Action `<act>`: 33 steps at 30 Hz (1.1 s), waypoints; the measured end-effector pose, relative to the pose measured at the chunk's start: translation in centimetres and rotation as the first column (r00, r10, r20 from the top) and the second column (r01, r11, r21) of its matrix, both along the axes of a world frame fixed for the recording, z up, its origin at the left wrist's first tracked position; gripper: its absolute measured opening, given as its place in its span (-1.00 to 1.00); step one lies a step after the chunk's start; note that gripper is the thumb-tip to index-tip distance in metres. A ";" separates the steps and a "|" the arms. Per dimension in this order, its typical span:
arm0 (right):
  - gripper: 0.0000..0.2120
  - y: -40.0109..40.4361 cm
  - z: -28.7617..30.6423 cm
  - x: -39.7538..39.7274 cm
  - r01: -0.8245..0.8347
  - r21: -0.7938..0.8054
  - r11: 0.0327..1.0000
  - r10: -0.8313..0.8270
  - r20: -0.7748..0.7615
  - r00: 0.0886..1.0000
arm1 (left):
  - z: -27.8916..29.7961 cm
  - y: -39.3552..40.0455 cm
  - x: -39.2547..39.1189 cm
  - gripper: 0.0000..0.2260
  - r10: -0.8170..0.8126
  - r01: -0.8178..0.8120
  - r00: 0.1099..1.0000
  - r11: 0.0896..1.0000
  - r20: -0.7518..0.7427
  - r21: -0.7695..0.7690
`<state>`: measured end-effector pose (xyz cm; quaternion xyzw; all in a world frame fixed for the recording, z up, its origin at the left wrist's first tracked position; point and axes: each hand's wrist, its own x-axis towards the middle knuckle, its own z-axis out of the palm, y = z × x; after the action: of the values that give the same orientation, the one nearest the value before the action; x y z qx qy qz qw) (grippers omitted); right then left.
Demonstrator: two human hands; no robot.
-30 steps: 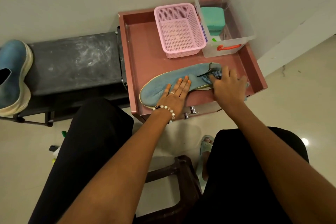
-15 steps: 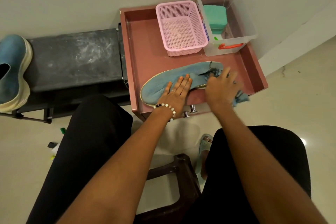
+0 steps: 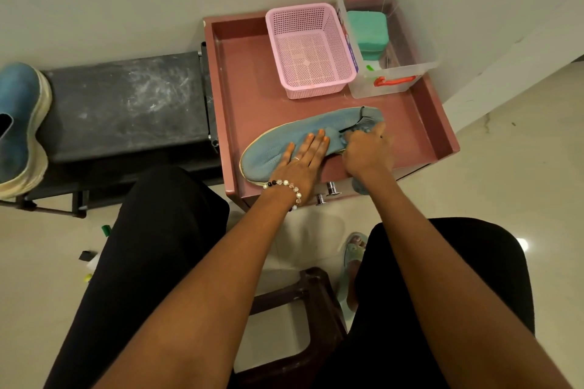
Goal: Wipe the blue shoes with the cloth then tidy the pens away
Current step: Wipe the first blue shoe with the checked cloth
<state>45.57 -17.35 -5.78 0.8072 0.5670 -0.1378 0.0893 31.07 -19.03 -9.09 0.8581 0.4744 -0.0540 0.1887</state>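
The left hand (image 3: 300, 161) presses flat, fingers straight, on the blue shoe (image 3: 284, 142). Just beside it, the right hand (image 3: 368, 151) grips the cloth (image 3: 360, 188) against the shoe's heel end.

Cloth (image 3: 360, 188) mostly hidden under right hand (image 3: 366, 151); only a blue scrap shows below the wrist, so the grip can't be read, probably bunched in the palm. Left hand (image 3: 303, 158) covers the shoe's (image 3: 284, 142) mid part. Second shoe (image 3: 19, 126) cut off by left edge. Small bits on floor (image 3: 94, 249) beside the leg, too small to ID. Box (image 3: 395, 73) contents partly blurred thru clear wall.
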 end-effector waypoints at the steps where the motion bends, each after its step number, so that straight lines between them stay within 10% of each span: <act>1: -0.70 0.2 0.2 0.7 -0.048 -0.034 0.998 0.047 -0.031 0.998 | 0.0 0.0 0.0 -0.20 -0.004 0.004 1.000 1.000 -0.001 -0.006; 6: -0.73 -1.5 1.8 2.7 -0.012 0.082 0.997 -0.012 0.295 0.955 | 0.3 0.1 0.2 -0.23 -0.007 0.007 1.000 1.000 -0.008 -0.004; 12: -0.63 -0.5 1.7 1.1 -0.067 0.014 0.998 0.069 -0.196 0.978 | -0.2 0.1 0.0 -0.20 -0.005 0.005 1.000 1.000 0.000 -0.008; 15: -0.60 -1.2 4.4 4.8 0.224 -0.052 0.973 -0.184 -0.760 0.623 | -0.3 0.1 0.1 -0.21 -0.001 0.001 1.000 1.000 -0.011 0.004; 18: -0.74 -3.0 4.4 7.8 0.735 0.027 0.678 -0.360 -0.859 0.364 | -0.2 0.1 0.2 -0.21 0.000 0.000 1.000 1.000 -0.024 0.010; 21: -0.66 -2.6 2.7 8.1 0.777 0.281 0.563 -0.358 -0.765 0.536 | -0.2 0.1 0.2 -0.21 -0.002 0.002 1.000 1.000 -0.021 0.006; 25: -0.63 -1.3 0.1 3.9 0.310 0.376 0.873 -0.198 -0.307 0.931 | -0.2 0.1 0.2 -0.21 -0.001 0.001 1.000 1.000 -0.014 0.008; 33: -0.65 1.1 0.3 -1.5 0.150 0.076 0.986 -0.158 0.114 0.981 | -0.2 0.1 0.2 -0.17 -0.007 0.007 0.999 1.000 -0.042 -0.004</act>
<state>44.02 -16.29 -5.50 0.8579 0.5008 -0.0767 0.0852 31.28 -18.93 -9.25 0.8582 0.4750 -0.0736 0.1800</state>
